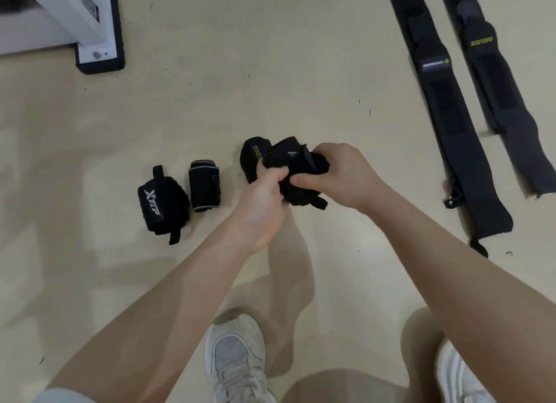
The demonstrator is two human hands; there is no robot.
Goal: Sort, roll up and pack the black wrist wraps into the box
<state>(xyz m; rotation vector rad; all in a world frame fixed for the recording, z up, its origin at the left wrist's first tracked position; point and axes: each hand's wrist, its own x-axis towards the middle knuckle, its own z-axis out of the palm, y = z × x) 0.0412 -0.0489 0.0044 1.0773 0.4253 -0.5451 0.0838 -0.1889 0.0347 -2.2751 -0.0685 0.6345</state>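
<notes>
While both hands (pixel 307 180) grip, wrap (pixel 296 161) seemingly between

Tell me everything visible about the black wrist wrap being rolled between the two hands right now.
The black fabric wrist wrap is a nearly finished, thick roll held above the beige floor. It looks like soft elastic cloth with a fuzzy edge, a small pale logo on top and a short loop end poking out lower right. The left hand pinches its near side; the right hand grips its right end. Behind it lies a rolled wrap with yellow-green lettering.
</notes>
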